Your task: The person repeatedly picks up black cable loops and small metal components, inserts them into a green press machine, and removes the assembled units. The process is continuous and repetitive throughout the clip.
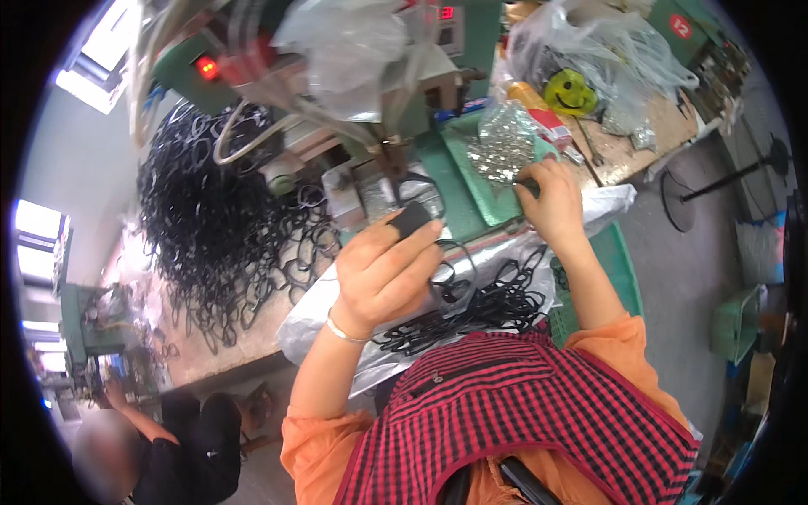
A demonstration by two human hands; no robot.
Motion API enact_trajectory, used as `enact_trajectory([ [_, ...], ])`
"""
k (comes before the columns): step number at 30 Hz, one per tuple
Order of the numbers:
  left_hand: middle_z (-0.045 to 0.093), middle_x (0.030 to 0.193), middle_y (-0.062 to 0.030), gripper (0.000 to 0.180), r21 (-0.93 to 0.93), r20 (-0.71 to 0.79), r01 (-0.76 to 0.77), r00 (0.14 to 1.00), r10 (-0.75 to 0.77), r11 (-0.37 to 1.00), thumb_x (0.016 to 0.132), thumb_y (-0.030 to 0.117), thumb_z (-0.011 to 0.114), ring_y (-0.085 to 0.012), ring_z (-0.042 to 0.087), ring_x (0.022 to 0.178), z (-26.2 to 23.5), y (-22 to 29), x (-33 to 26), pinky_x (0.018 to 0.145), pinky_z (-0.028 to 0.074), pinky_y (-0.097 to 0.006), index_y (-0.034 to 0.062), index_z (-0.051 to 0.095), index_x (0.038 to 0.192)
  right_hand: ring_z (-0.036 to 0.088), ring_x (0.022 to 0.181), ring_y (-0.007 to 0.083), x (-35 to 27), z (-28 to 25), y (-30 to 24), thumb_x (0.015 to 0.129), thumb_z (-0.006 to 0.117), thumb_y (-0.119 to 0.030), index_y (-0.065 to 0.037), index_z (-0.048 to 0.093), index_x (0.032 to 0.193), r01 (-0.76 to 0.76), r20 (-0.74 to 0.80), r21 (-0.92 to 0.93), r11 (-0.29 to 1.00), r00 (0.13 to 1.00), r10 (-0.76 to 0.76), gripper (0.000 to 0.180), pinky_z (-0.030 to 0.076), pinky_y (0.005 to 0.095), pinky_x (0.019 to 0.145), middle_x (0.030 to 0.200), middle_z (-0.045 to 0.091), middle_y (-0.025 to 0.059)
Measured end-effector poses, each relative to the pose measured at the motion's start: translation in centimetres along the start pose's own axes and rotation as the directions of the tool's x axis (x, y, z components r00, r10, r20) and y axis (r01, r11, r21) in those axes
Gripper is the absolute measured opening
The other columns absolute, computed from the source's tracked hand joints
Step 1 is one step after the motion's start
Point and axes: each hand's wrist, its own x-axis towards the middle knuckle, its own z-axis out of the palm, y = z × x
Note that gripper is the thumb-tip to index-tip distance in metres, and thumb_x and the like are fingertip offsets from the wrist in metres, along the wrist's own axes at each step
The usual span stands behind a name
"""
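My left hand (383,273) is closed on a flat black piece (410,219), pinched between thumb and fingers in front of the green machine's press head (387,156). A thin black strap loop (459,282) hangs beside that hand; whether it joins the black piece I cannot tell. Over the right rim of a green tray (475,189), my right hand (555,202) has its fingers bent together, with something dark at the thumb tip. Many small silver metal pieces (501,156) lie in the tray close to those fingers. What the fingers hold is too small to make out.
Black strap loops (497,299) lie on silvery sheeting across my lap. A large heap of loops (210,185) covers the bench at left. Plastic bags (598,50) and tools sit at back right. A co-worker (185,446) is at lower left, a black stand (732,181) at right.
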Motion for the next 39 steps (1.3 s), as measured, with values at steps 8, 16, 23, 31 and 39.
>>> enact_trajectory([
  [8, 0.069, 0.121, -0.0206, 0.050, -0.039, -0.155, 0.401, 0.902, -0.402, 0.915, 0.067, 0.002, 0.077, -0.0345, 0.068, 0.097, 0.0, 6.7, -5.7, 0.079, 0.052, -0.041, 0.0067, 0.066, 0.115, 0.064, 0.088, 0.0352, -0.9, 1.0, -0.3, 0.084, 0.068, -0.006, -0.005, 0.066, 0.092, -0.087, -0.035, 0.076, 0.993, 0.995, 0.090, 0.008, 0.050, 0.0436, 0.079, 0.089, 0.068, 0.0137],
  [16, 0.069, 0.106, -0.0100, 0.016, 0.169, -0.620, 0.790, 0.550, -0.559, 0.590, 0.091, -0.006, 0.065, -0.0215, 0.064, 0.099, -12.1, -0.2, -3.5, 0.094, 0.048, -0.034, -0.0012, 0.069, 0.106, 0.068, 0.086, 0.0239, 0.9, 1.3, -1.6, 0.089, 0.069, -0.006, -0.003, 0.073, 0.101, -0.069, -0.030, 0.443, 0.894, 0.995, 0.091, 0.014, 0.052, 0.0324, 0.079, 0.097, 0.072, 0.0117],
  [23, 0.068, 0.092, -0.0108, 0.022, 0.605, -0.134, 0.768, 0.357, -0.925, 0.209, 0.075, 0.020, 0.081, -0.0309, 0.063, 0.093, -9.9, -15.9, -14.0, 0.085, 0.051, -0.040, 0.0082, 0.079, 0.093, 0.069, 0.082, 0.0201, 1.6, 1.8, -3.5, 0.087, 0.071, -0.009, -0.004, 0.074, 0.102, -0.309, 0.151, 0.527, 0.791, 0.951, 0.271, 0.016, 0.053, 0.0316, 0.077, 0.096, 0.074, 0.0101],
  [31, 0.064, 0.082, -0.0018, 0.014, -0.206, -0.371, 0.940, 0.182, -0.911, 0.271, 0.086, 0.010, 0.078, -0.0115, 0.057, 0.073, -7.2, -6.9, -12.9, 0.067, 0.045, -0.025, 0.0018, 0.068, 0.090, 0.066, 0.087, 0.0262, -3.3, -2.3, 2.1, 0.080, 0.074, -0.001, -0.003, 0.072, 0.093, -0.090, -0.234, 0.208, 0.974, 0.962, 0.139, 0.013, 0.049, 0.0357, 0.081, 0.091, 0.071, 0.0096],
  [39, 0.066, 0.083, -0.0031, 0.011, -0.695, -0.127, 0.704, 0.079, -0.989, 0.146, 0.102, 0.014, 0.058, -0.0063, 0.056, 0.068, -6.4, -1.9, -8.3, 0.056, 0.042, -0.020, 0.0053, 0.062, 0.107, 0.067, 0.091, 0.0174, 2.0, -3.9, -7.0, 0.081, 0.071, -0.002, 0.001, 0.073, 0.094, -0.009, 0.105, 0.700, 0.714, 0.990, -0.090, 0.013, 0.050, 0.0291, 0.085, 0.093, 0.071, 0.0071],
])
